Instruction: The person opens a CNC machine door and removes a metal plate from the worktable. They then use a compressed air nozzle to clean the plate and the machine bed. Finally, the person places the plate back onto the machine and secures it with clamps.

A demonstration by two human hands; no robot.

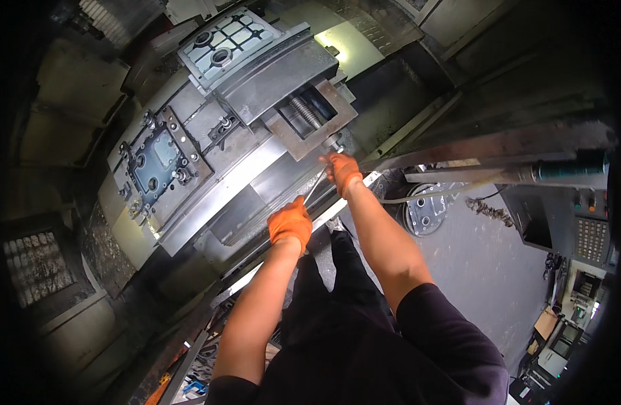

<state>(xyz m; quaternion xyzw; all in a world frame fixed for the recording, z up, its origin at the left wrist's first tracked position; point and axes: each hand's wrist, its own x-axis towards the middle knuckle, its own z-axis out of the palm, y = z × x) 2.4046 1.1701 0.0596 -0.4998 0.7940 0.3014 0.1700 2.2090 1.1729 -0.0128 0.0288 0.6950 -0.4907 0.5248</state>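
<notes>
Both of my hands wear orange gloves and are closed on one slim metal bar [316, 187], a handle of some kind. My left hand [290, 223] grips its near end. Further along, my right hand [341, 171] is wrapped round the other end, just below the screw end [335, 144] of a machine vise [276, 128]. How the bar meets the screw is hidden by the right hand. Behind the vise jaw lies a pale ribbed metal casting [231, 42] with two round bores.
Left of the vise, a flat metal plate part [152, 165] is clamped to the machine table [263, 158]. A hose [418, 196] runs past my right forearm. A round metal part [426, 210] rests low on the right, near a control panel [589, 237] with keys.
</notes>
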